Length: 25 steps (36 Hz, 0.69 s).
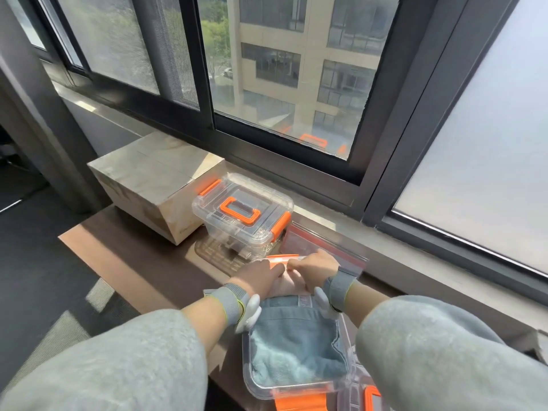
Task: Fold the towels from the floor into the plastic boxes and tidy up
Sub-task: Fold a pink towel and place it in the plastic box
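An open clear plastic box (247,366) with orange clasps sits near the front edge of the brown table (133,256). Inside lies a folded blue towel (296,345), and behind it a pinkish towel (289,287) shows between my hands. My left hand (261,275) presses fingers-down on the pinkish towel. My right hand (314,266) rests on the same towel next to the far orange-edged rim. A second clear box (243,213), lid closed with an orange handle, stands further back.
A cardboard carton (154,185) stands left of the closed box. A clear lid (323,247) leans at the right by the window sill (415,262). Dark window frames rise behind. The table drops off to carpet (44,292) on the left.
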Each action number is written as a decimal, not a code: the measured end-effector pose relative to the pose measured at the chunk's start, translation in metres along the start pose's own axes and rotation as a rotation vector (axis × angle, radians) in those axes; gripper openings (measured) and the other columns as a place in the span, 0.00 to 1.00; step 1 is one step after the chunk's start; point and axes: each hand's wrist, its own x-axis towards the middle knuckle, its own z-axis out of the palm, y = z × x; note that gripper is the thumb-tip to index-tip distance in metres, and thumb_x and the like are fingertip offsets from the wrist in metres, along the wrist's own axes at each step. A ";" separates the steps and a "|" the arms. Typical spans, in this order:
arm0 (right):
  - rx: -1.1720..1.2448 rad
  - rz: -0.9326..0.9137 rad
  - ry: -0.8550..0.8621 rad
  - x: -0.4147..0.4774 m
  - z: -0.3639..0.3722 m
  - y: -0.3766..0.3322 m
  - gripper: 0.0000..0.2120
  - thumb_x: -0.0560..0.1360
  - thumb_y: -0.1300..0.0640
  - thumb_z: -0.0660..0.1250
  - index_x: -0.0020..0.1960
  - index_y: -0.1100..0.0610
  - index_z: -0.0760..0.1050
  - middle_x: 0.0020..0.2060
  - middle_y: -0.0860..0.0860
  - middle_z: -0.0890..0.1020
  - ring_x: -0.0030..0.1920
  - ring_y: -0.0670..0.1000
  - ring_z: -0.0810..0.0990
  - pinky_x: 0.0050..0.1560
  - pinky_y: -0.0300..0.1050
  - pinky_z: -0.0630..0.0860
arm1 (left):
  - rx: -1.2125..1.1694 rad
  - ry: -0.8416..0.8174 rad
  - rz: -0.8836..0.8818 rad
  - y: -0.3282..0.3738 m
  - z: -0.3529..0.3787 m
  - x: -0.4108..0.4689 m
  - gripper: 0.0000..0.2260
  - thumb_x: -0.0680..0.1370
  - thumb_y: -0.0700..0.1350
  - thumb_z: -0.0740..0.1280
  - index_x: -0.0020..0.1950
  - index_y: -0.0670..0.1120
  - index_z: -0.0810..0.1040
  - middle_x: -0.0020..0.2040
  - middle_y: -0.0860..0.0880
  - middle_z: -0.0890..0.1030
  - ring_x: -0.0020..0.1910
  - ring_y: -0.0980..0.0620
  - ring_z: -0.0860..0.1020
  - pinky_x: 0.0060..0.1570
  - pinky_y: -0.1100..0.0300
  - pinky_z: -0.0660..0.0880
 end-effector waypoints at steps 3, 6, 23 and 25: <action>0.109 0.054 -0.008 0.005 -0.002 -0.001 0.17 0.77 0.55 0.60 0.66 0.55 0.69 0.55 0.55 0.80 0.58 0.55 0.77 0.50 0.37 0.66 | -0.012 0.017 -0.017 0.002 -0.001 0.008 0.15 0.80 0.42 0.55 0.67 0.47 0.65 0.60 0.39 0.71 0.58 0.39 0.73 0.46 0.53 0.68; 0.115 0.073 -0.007 0.005 -0.011 0.000 0.13 0.72 0.55 0.65 0.57 0.51 0.73 0.50 0.50 0.82 0.54 0.54 0.78 0.55 0.47 0.64 | -0.045 0.014 -0.041 0.000 -0.004 0.019 0.16 0.82 0.48 0.52 0.67 0.46 0.67 0.60 0.38 0.73 0.59 0.39 0.73 0.54 0.51 0.70; 0.461 0.113 0.109 -0.021 0.012 -0.001 0.16 0.73 0.55 0.63 0.60 0.52 0.75 0.54 0.47 0.81 0.59 0.51 0.74 0.61 0.42 0.61 | -0.207 0.050 -0.048 0.002 0.008 -0.013 0.26 0.71 0.33 0.62 0.67 0.50 0.65 0.64 0.45 0.64 0.64 0.45 0.65 0.50 0.58 0.63; 0.587 0.119 0.092 -0.029 0.016 -0.006 0.17 0.79 0.54 0.57 0.65 0.54 0.73 0.61 0.51 0.77 0.64 0.52 0.70 0.61 0.34 0.61 | -0.238 0.069 -0.081 0.005 0.011 -0.020 0.26 0.72 0.34 0.61 0.68 0.51 0.65 0.66 0.46 0.64 0.66 0.45 0.64 0.57 0.57 0.65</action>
